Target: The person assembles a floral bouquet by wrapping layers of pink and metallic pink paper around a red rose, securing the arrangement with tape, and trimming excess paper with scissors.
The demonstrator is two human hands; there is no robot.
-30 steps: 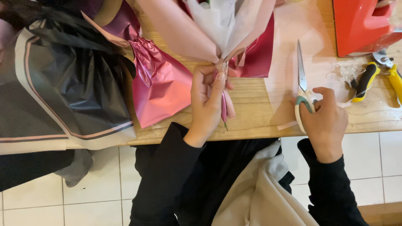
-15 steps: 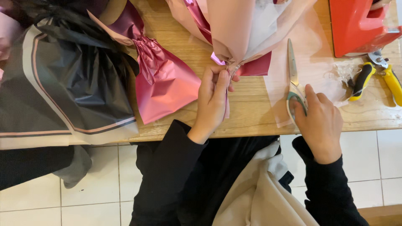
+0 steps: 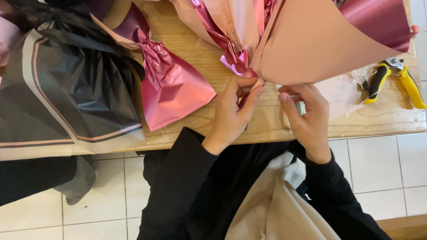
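Note:
My left hand [image 3: 233, 113] pinches the gathered neck of a bouquet wrap [image 3: 311, 44], made of matte pink paper over metallic magenta sheets. The wrap fans out up and to the right above the wooden table [image 3: 191, 40]. Just right of the neck, my right hand [image 3: 307, 120] curls around the pale handle of a pair of scissors [image 3: 300, 107]. Their blades are hidden under the paper's lower edge.
A loose metallic pink sheet [image 3: 173, 89] lies left of my hands. Black wrapping with a pink stripe [image 3: 75, 89] covers the table's left end. Yellow-handled pruners [image 3: 396, 78] lie at the right edge. White floor tiles [image 3: 391, 164] lie below the table.
The wrap has swung up and right, and now covers the red object and the scissor blades. My right hand has moved left with the scissors to just beside the neck.

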